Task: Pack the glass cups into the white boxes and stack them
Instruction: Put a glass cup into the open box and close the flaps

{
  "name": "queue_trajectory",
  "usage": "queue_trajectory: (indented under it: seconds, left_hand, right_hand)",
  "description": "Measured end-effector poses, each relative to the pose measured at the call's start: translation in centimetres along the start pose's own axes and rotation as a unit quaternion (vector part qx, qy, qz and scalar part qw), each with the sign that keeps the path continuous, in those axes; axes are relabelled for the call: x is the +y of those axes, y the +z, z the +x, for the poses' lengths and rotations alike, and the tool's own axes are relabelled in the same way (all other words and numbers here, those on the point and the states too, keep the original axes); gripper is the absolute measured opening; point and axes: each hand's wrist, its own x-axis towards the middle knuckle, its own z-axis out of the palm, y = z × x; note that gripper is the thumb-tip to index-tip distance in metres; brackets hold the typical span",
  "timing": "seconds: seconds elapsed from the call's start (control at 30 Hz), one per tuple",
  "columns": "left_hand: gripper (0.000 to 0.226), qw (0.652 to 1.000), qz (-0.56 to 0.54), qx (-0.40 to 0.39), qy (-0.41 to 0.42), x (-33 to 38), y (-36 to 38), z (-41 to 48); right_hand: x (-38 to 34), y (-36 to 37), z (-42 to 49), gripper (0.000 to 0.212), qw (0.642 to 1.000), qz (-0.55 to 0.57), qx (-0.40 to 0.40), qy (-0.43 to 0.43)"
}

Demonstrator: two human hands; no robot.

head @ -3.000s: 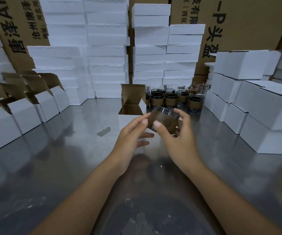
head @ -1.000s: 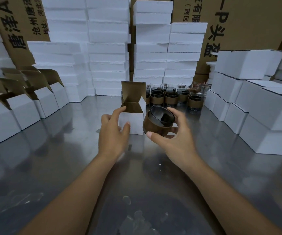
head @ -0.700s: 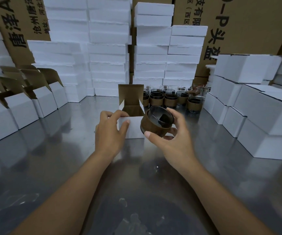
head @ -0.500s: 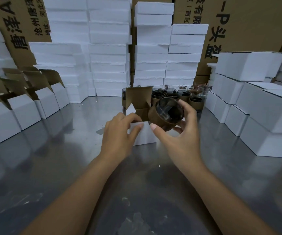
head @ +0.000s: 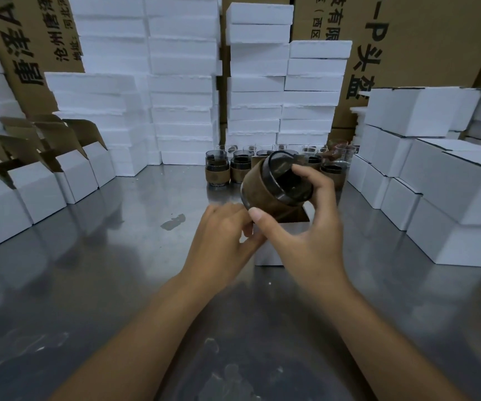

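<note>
Two hands are working over the middle of the steel worktop (head: 88,285). The right hand (head: 305,235) is gripping a glass cup (head: 274,186) with a brown sleeve. The thumb is pinching its near side and the fingers (head: 308,172) are curling over the rim. The cup is tilting with its mouth facing up toward the camera, hanging just above an open white box (head: 268,254). The left hand (head: 221,238) is holding that box by its left edge, fingers curled round it, though they're a bit blurry. More cups (head: 219,169) are standing in a row at the back. Closed boxes (head: 450,198) are sitting stacked on the right, open boxes (head: 39,186) are lining up on the left, and foam slabs (head: 181,82) are piling up behind it all.
</note>
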Motion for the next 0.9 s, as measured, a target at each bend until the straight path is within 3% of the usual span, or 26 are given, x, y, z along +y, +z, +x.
queue_trajectory:
  seconds: [0.27, 0.47, 0.67, 0.9]
  left_hand:
    - [0.024, 1.0, -0.003, -0.006, 0.005, -0.19, -0.12, 0.08]
    - [0.022, 0.999, 0.012, -0.033, 0.008, -0.61, -0.29, 0.13]
    - [0.022, 0.999, 0.011, -0.031, 0.006, -0.44, -0.3, 0.22]
    - [0.018, 1.0, 0.011, -0.024, 0.012, -0.41, -0.2, 0.14]
  right_hand:
    - [0.53, -0.37, 0.11, 0.053, 0.999, -0.033, -0.023, 0.018]
    - [0.53, -0.49, 0.4, 0.032, 0.996, -0.085, -0.004, 0.016]
    - [0.83, -0.78, 0.53, 0.039, 0.983, -0.182, 0.005, -0.007]
    - [0.0, -0.87, 0.65, 0.036, 0.965, -0.26, -0.042, -0.003]
